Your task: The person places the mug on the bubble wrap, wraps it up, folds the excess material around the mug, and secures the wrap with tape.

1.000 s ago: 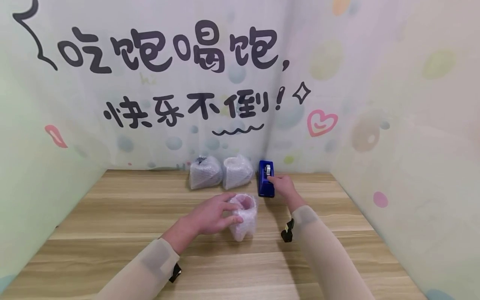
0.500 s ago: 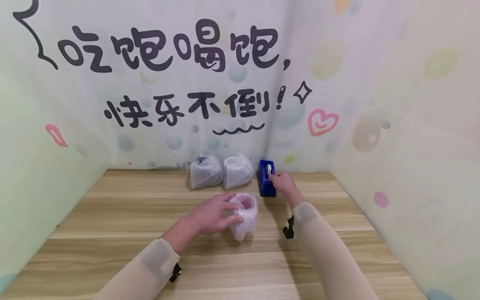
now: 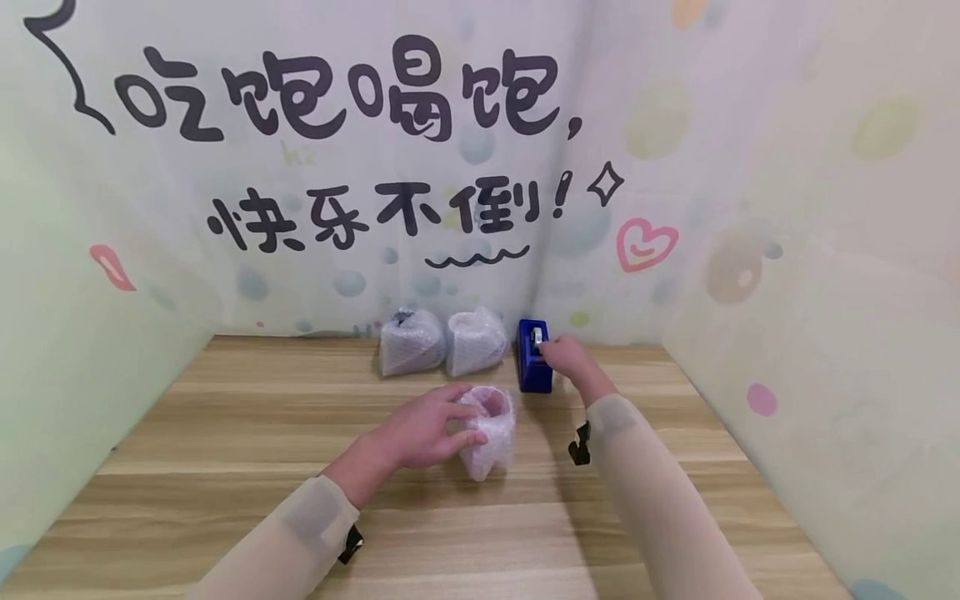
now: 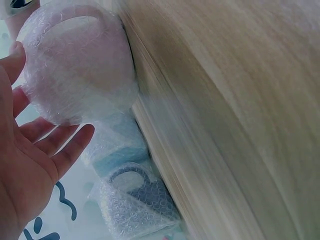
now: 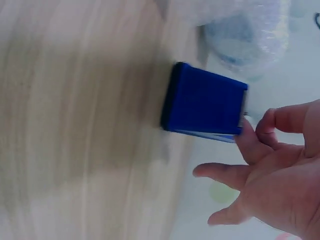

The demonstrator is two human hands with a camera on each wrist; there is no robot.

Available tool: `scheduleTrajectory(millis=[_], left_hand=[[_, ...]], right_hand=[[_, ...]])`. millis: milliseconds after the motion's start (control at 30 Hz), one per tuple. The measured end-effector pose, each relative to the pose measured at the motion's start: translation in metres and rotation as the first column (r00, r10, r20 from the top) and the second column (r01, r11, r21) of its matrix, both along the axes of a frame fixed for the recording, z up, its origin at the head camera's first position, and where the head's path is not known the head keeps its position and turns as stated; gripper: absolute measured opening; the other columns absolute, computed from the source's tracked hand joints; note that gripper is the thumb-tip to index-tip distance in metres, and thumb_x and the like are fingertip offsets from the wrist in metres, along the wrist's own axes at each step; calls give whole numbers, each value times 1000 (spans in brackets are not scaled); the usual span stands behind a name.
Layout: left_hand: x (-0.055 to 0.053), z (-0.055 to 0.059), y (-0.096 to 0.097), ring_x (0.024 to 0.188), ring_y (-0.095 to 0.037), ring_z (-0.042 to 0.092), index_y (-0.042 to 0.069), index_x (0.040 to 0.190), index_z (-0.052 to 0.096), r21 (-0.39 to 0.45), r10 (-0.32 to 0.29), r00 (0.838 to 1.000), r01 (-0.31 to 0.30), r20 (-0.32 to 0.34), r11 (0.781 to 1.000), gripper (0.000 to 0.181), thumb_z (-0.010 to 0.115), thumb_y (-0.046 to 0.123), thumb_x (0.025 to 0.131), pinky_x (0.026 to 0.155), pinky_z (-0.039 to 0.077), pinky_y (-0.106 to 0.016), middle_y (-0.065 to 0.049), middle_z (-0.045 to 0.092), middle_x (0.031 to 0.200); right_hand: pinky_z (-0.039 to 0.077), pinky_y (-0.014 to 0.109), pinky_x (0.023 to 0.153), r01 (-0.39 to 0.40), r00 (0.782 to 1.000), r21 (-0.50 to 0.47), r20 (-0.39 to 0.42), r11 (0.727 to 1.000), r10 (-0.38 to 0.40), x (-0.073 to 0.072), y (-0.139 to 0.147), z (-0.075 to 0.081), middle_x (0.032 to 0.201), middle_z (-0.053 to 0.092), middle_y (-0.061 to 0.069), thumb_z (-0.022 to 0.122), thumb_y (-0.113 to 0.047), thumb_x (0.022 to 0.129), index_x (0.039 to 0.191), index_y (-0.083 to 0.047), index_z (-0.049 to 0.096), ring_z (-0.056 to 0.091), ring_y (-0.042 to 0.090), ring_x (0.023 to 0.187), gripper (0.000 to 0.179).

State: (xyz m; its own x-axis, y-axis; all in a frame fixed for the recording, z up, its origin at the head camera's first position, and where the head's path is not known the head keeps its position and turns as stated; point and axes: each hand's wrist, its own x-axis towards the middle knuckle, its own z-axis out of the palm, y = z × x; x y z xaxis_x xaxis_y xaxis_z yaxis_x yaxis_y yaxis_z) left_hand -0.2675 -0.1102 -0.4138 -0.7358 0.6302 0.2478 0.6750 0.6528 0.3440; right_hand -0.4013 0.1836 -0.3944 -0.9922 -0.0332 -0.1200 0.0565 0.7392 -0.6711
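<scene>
A pinkish mug [image 3: 492,446] wrapped in bubble wrap stands on the wooden table, its open top facing up. My left hand [image 3: 423,429] grips it from the left, thumb on the near side and fingers around the rim. Its handle shows through the wrap in the left wrist view. Farther back on the right stands a blue tape dispenser [image 3: 535,377]. At its roll and cutting edge is my right hand [image 3: 570,357], thumb and index finger pinched together at the tape end; the clear tape itself is hard to see. The other right fingers are spread in the right wrist view.
Two more bubble-wrapped mugs, a left one [image 3: 412,346] and a right one [image 3: 477,343], stand side by side against the back wall, left of the dispenser. Printed curtain walls [image 3: 750,167] enclose the table [image 3: 247,433] behind and on both sides.
My right hand has shifted slightly toward the back wall along the dispenser. The left hand and the wrapped mug have stayed in place.
</scene>
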Motion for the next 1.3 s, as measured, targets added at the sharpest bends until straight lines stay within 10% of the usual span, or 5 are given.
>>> scheduleTrajectory(millis=[233, 367, 533, 833, 1300], left_hand=[[-1, -3, 0, 147, -45, 57, 13, 140, 76, -7, 4, 1000, -4, -2, 1000, 50, 68, 49, 106, 123, 47, -59, -24, 56, 162], [-1, -5, 0, 147, -44, 57, 14, 140, 76, -10, 11, 1000, -11, -3, 1000, 50, 68, 49, 106, 124, 47, -59, -24, 56, 162], [0, -5, 0, 149, -44, 56, 14, 141, 75, -7, 14, 1000, -14, 10, 1000, 51, 68, 50, 107, 124, 46, -59, -23, 55, 163], [1, -1, 0, 147, -44, 57, 13, 140, 76, 1, 14, 1000, -14, -7, 1000, 50, 69, 49, 106, 123, 47, -59, -23, 56, 162], [2, -3, 1, 143, -41, 62, 16, 134, 79, 20, 10, 998, -9, -57, 1000, 44, 72, 46, 104, 121, 50, -56, -21, 61, 158]], right_hand=[[50, 40, 80, 103, 994, -83, -17, 991, -104, 10, -6, -1, 86, 64, 10, 53, -26, 108, 92, 3, 63, 57, 23, 80, 35], [49, 28, 71, 240, 970, -309, 122, 920, -212, 17, -12, -9, 109, 80, 16, 56, -20, 111, 129, 9, 68, 72, 16, 79, 36], [48, 23, 63, 322, 946, -408, 187, 855, -267, 24, -18, -17, 98, 78, 8, 54, -18, 113, 139, 8, 62, 73, 14, 78, 38], [60, 43, 106, 225, 972, -545, 61, 808, -229, 48, -19, -23, 137, 72, 27, 51, -15, 108, 139, 11, 63, 67, 40, 135, 43], [54, 47, 117, 92, 989, -782, 1, 616, -146, 65, -7, -41, 99, 74, -3, 60, -7, 105, 86, -10, 67, 70, 11, 96, 21]])
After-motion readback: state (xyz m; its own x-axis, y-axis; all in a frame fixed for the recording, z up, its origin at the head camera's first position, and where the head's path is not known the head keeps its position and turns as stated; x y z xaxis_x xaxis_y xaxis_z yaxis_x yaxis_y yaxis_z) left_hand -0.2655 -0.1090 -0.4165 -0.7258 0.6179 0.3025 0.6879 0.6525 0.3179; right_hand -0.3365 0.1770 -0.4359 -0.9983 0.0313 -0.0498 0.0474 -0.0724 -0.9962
